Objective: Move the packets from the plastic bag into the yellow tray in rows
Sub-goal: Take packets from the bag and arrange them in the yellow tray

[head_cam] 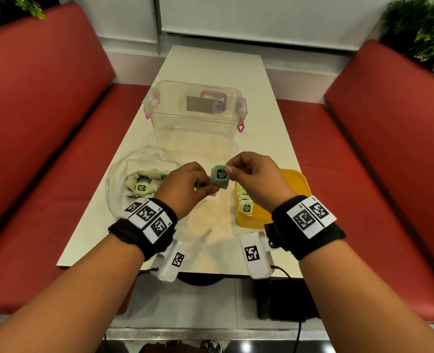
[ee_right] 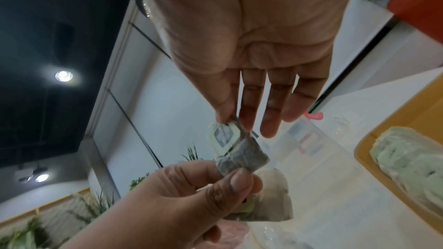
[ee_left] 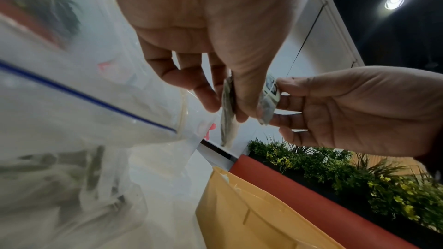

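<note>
Both hands meet above the white tabletop (head_cam: 205,225): left hand (head_cam: 185,186) and right hand (head_cam: 255,178) each pinching one grey green-labelled tea packet (head_cam: 220,177). Clear plastic bag (head_cam: 124,174) lies left, yellow plastic tray (head_cam: 297,182) right, a transparent lidded box (head_cam: 198,123) beyond.

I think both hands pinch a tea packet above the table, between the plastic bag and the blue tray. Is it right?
Not quite: the tray is yellow, as the head view shows. Otherwise yes: left hand and right hand pinch a tea packet, with the plastic bag to the left.
</note>
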### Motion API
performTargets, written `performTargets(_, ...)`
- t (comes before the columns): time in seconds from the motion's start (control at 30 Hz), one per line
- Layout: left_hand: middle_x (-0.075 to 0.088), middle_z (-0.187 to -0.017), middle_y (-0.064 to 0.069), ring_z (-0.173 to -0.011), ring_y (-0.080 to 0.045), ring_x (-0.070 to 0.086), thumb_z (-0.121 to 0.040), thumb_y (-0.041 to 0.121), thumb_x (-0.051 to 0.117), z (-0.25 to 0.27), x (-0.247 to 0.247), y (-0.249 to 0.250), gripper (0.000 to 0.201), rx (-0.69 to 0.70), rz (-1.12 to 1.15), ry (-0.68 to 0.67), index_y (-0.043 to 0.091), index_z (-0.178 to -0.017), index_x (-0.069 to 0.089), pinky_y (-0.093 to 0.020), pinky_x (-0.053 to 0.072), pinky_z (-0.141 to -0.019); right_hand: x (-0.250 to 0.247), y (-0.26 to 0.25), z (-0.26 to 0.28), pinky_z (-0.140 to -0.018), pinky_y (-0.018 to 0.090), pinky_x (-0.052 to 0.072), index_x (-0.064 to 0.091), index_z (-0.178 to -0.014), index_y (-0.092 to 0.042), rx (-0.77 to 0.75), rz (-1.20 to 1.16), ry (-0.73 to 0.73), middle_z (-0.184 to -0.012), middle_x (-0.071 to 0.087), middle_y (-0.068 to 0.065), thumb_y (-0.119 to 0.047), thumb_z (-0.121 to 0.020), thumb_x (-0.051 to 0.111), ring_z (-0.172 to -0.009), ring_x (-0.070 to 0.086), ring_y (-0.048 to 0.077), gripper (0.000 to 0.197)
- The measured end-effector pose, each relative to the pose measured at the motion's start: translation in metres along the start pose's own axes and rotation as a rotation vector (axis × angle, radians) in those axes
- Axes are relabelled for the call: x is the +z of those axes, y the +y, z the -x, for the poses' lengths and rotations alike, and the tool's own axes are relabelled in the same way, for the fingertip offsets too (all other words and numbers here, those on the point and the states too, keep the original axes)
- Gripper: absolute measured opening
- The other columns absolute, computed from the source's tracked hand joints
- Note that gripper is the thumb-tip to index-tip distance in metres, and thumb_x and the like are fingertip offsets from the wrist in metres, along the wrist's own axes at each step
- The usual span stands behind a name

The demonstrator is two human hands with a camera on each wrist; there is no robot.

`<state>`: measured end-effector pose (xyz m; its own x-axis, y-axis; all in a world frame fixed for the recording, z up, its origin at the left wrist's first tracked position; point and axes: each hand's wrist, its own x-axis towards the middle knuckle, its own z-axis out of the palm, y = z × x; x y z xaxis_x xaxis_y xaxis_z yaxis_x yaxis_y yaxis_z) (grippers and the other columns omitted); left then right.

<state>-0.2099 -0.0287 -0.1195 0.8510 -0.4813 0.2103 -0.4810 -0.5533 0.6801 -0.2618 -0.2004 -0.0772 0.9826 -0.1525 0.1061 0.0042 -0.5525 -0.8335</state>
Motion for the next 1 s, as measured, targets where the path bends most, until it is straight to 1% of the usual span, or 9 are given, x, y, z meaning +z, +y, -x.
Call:
performTargets(0.07, 0.056, -0.088, 0.005, -0.076, -0.015, 0.056, -0.079, 0.035, 0.076, 0.0, -0.001, 0.001, 0.024, 0.011, -0.003, 0.005, 0.012, -0.079, 0.071, -0.035, 0.048, -0.072, -0.001, -0.002, -0.001, -0.071, 0.036, 0.051, 0.067, -0.087, -0.012, -0.03, 0.035, -0.003, -0.076, 0.067, 0.002, -0.019, -0.09, 0.063, -0.074, 0.062, 0.02, 0.009)
performTargets(0.2, 0.05, -0.09, 0.01, -0.08, -0.001, 0.054, -0.081, 0.045, 0.071, -0.001, -0.004, 0.008, 0.028, 0.008, 0.123, 0.061, 0.02, -0.093, 0.073, -0.016, 0.043, -0.072, -0.002, -0.003, -0.004, -0.073, 0.036, 0.052, 0.067, -0.085, -0.018, -0.049, 0.085, -0.019, -0.079, 0.069, 0.001, -0.018, -0.09, 0.062, -0.076, 0.062, 0.019, 0.006)
performTargets(0.27, 0.049, -0.088, 0.01, -0.079, -0.001, 0.053, -0.088, 0.036, 0.066, -0.005, -0.005, 0.009, 0.024, 0.022, 0.186, 0.118, 0.013, -0.094, 0.073, -0.016, 0.042, -0.073, -0.001, -0.002, -0.003, -0.073, 0.037, 0.052, 0.067, -0.085, -0.021, -0.052, 0.118, -0.028, -0.083, 0.068, 0.0, -0.022, -0.089, 0.063, -0.076, 0.062, 0.017, 0.006)
performTargets(0.4, 0.054, -0.087, 0.005, -0.082, -0.012, 0.055, -0.09, 0.024, 0.066, -0.008, -0.008, 0.008, 0.014, 0.003, 0.256, 0.159, 0.012, -0.087, 0.072, -0.024, 0.045, -0.076, -0.001, -0.002, -0.002, -0.062, 0.023, 0.041, 0.064, -0.086, -0.025, -0.026, 0.152, -0.019, -0.093, 0.059, -0.006, -0.036, -0.086, 0.067, -0.07, 0.056, 0.003, 0.011)
performTargets(0.5, 0.054, -0.087, 0.006, -0.079, -0.007, 0.053, -0.089, 0.023, 0.067, -0.007, -0.01, 0.006, 0.012, 0.025, 0.283, 0.175, 0.014, -0.089, 0.074, -0.015, 0.042, -0.072, -0.002, -0.003, -0.001, -0.058, 0.021, 0.036, 0.059, -0.074, -0.023, -0.025, 0.19, -0.028, -0.085, 0.056, -0.008, -0.038, -0.087, 0.066, -0.067, 0.054, 0.001, 0.021)
performTargets(0.6, 0.053, -0.086, 0.006, -0.076, 0.0, 0.05, -0.089, 0.022, 0.066, -0.007, -0.009, 0.005, 0.012, 0.039, 0.3, 0.157, 0.014, -0.09, 0.075, -0.01, 0.039, -0.07, -0.001, -0.002, -0.002, -0.058, 0.018, 0.036, 0.061, -0.083, -0.025, -0.033, 0.175, -0.012, -0.098, 0.056, -0.005, -0.038, -0.086, 0.067, -0.069, 0.056, 0.003, 0.014)
performTargets(0.8, 0.049, -0.09, 0.008, -0.077, 0.001, 0.05, -0.085, 0.033, 0.07, -0.005, -0.003, 0.005, 0.018, 0.021, 0.273, 0.076, 0.017, -0.093, 0.075, -0.01, 0.04, -0.072, -0.003, 0.0, -0.003, -0.06, 0.024, 0.041, 0.066, -0.081, -0.013, -0.048, 0.077, -0.043, -0.073, 0.06, -0.005, -0.022, -0.088, 0.066, -0.062, 0.05, 0.01, 0.012)
performTargets(0.93, 0.052, -0.085, 0.007, -0.077, -0.008, 0.052, -0.081, 0.032, 0.075, 0.001, 0.003, -0.002, 0.011, -0.008, 0.222, -0.008, 0.028, -0.074, 0.067, -0.025, 0.041, -0.072, -0.005, 0.004, 0.0, -0.055, 0.019, 0.039, 0.067, -0.084, -0.008, -0.003, -0.038, -0.026, -0.069, 0.057, -0.005, -0.023, -0.089, 0.066, -0.057, 0.045, 0.009, 0.017)
performTargets(1.0, 0.054, -0.081, 0.008, -0.076, -0.009, 0.053, -0.081, 0.027, 0.076, 0.002, 0.006, -0.006, 0.016, -0.01, 0.225, -0.018, 0.024, -0.069, 0.065, -0.028, 0.042, -0.073, -0.004, 0.008, 0.001, -0.059, 0.024, 0.042, 0.067, -0.085, -0.008, 0.016, -0.043, -0.018, -0.071, 0.059, -0.005, -0.024, -0.088, 0.067, -0.059, 0.046, 0.011, 0.016)
